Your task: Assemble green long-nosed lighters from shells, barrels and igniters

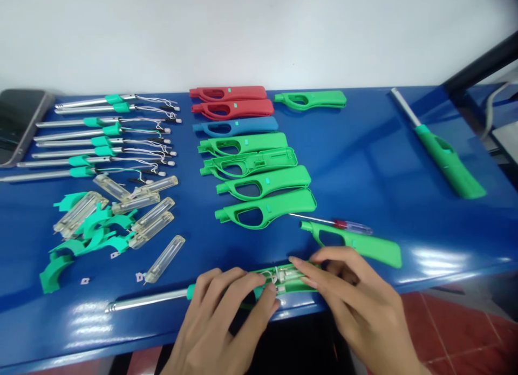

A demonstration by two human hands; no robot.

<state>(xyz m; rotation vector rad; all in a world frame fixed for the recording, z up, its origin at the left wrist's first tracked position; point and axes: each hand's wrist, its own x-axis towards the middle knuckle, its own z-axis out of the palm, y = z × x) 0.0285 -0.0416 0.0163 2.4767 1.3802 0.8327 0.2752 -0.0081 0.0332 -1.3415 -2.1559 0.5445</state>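
At the front edge of the table lies an opened green gas lighter [297, 284], its metal tube [151, 299] pointing left. My left hand [230, 310] grips it near the tube end, with thumb and index finger at the small white parts and wires inside. My right hand [360, 299] holds the handle end, its fingers on the clear fuel tank [292, 273] set in the shell. The hands hide much of the lighter. Just behind my right hand are a loose green shell half [374, 248] and a screwdriver [352, 226] with a clear and red handle.
Several green, red and blue lighter shells [263, 205] line the middle. At left lie several metal tubes with wires [81, 135], clear fuel tanks [165, 259], teal triggers [56, 272] and a phone [20, 121]. A whole green lighter [449, 154] rests at right, near a black frame [481, 65].
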